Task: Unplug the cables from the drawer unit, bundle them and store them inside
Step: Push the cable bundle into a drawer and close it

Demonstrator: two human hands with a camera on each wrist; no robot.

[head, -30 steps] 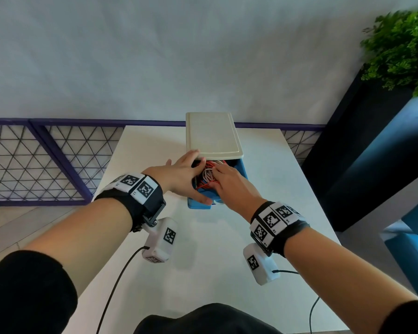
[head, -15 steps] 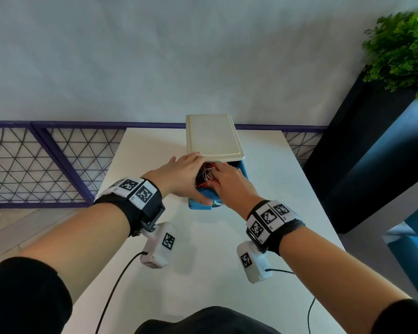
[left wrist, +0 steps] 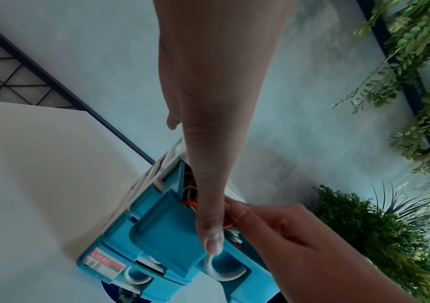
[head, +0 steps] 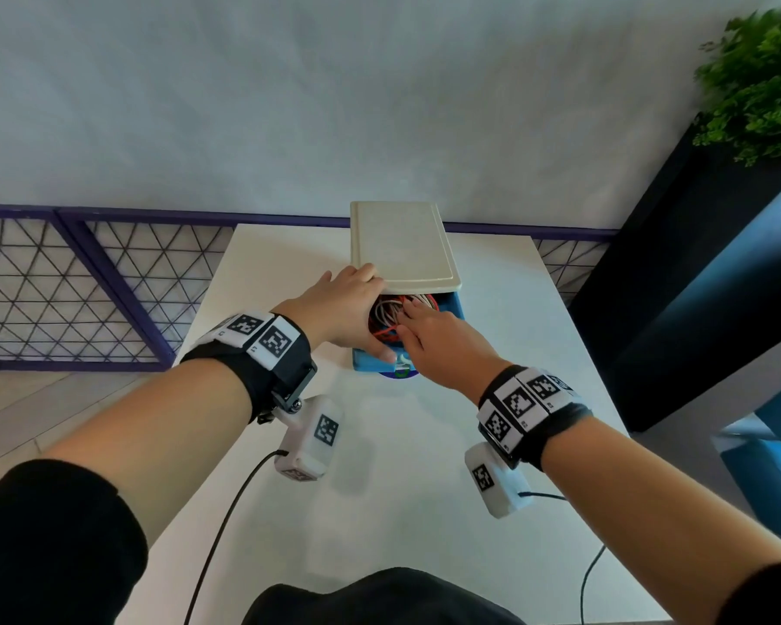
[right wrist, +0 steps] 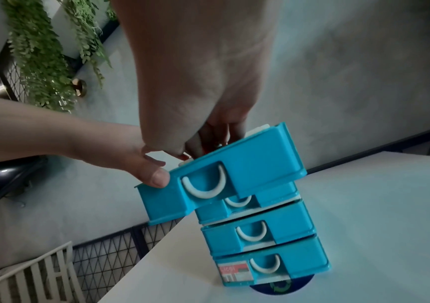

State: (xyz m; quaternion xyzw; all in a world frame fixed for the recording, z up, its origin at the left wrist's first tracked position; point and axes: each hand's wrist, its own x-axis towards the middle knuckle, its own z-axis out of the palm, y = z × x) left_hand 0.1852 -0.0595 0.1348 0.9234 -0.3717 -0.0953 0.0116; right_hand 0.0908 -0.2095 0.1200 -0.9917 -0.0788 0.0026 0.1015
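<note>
A blue drawer unit (right wrist: 268,235) with a cream top (head: 402,245) stands at the far middle of the white table (head: 424,489). Its top drawer (right wrist: 247,164) is pulled out, and red and white cables (head: 391,309) lie bundled inside. My left hand (head: 343,309) grips the drawer's left side, with the thumb (right wrist: 157,176) on the front rim. My right hand (head: 434,340) reaches in from the right. Its fingers (head: 409,309) lie stretched over the cables and press on them. The three lower drawers are closed.
A dark blue disc (right wrist: 278,288) lies under the unit. The wall runs close behind the table. A black cabinet (head: 677,286) with a green plant (head: 758,92) stands to the right, and a lattice railing (head: 64,290) to the left. Wrist-camera cables (head: 226,525) trail over the near table.
Both hands stay at the open top drawer. The right fingers have shifted a little over the cables, and more white cable shows now. The left hand keeps its hold.
</note>
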